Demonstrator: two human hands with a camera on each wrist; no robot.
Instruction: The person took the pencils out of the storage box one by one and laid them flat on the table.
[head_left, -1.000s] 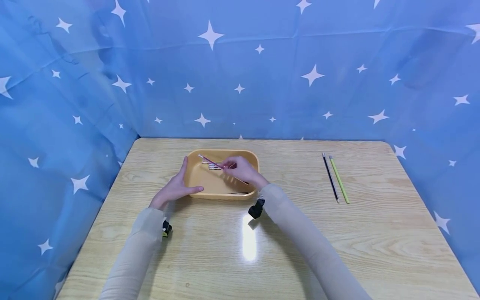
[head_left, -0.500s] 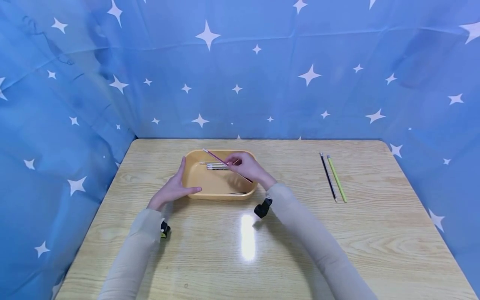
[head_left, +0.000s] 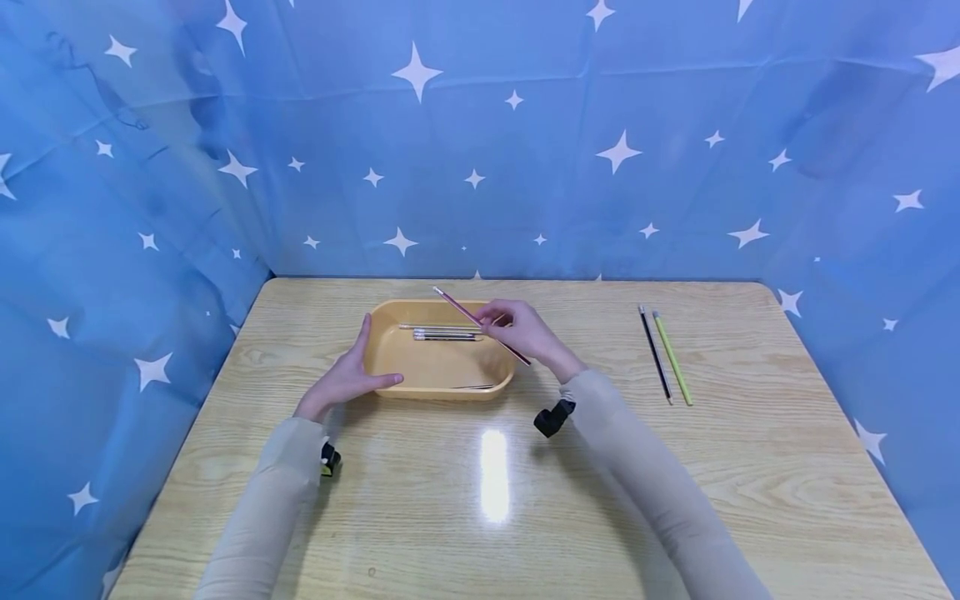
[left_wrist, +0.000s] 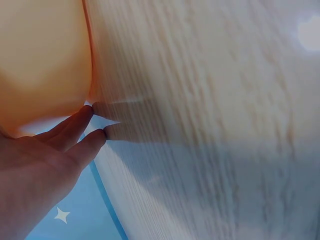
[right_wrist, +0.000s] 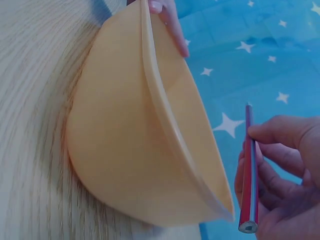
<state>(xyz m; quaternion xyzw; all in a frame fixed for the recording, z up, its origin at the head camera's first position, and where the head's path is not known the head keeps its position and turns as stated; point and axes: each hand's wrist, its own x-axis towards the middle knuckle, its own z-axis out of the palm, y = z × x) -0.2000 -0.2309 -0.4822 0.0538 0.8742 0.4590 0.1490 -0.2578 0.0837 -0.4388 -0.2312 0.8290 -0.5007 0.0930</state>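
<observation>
Red pencil (right_wrist: 250,170) in right grip (head_left: 525,330)

Clamped between thumb and fingers, the pencil slants above the right end of the orange tray (head_left: 431,393). Left grip (head_left: 347,377) clasps the tray's left end, thumb over rim. Several pencils (head_left: 448,338) lie inside; black pencil (head_left: 656,355) and green pencil (head_left: 672,358) lie rightward on the counter (head_left: 787,467).

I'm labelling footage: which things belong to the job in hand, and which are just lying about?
Likely the job:
red pencil, in the right hand
tray, touched by the left hand
pencils in the tray

Lying apart, perhaps relevant:
black pencil on the table
green pencil beside it
</observation>
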